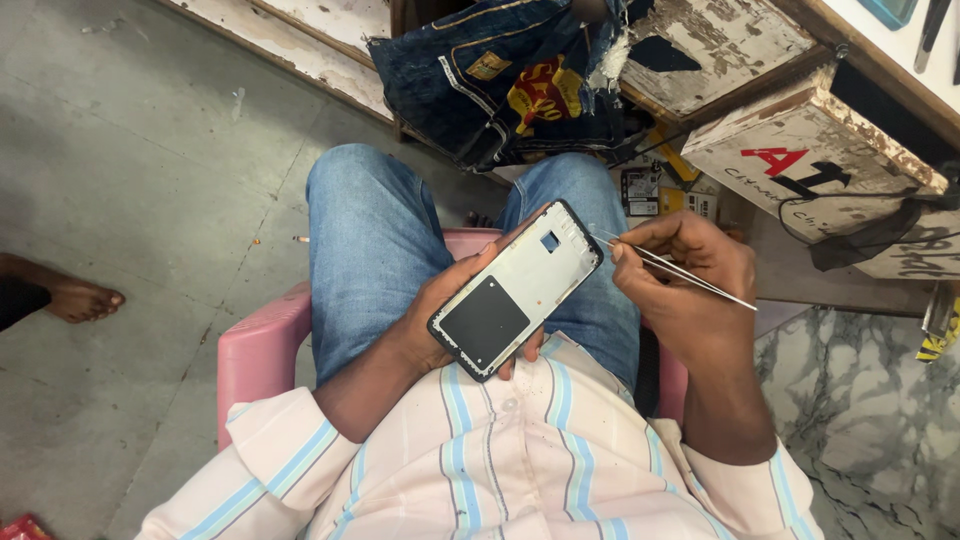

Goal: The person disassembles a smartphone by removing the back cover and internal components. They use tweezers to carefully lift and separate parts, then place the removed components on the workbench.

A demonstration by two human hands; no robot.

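Phone frame (518,290) lies over the lap, gripped from beneath by the left hand (445,310), long axis slanting up toward the right. Just beside its upper end, the right hand (690,275) pinches tweezers (680,270), tips near that edge. Beyond, worn wooden drawers (800,150).

Even, soft daylight — faint shadows only, no glare — sharp at centre, slightly stretched toward the edges.

The person wears a pale pink shirt (500,460) with light blue and white vertical stripes, its sleeves (270,440) rolled up near the elbows. Blue jeans (375,250) cover both legs, faded lighter over the knees. Both forearms are bare, with no watch or rings showing.
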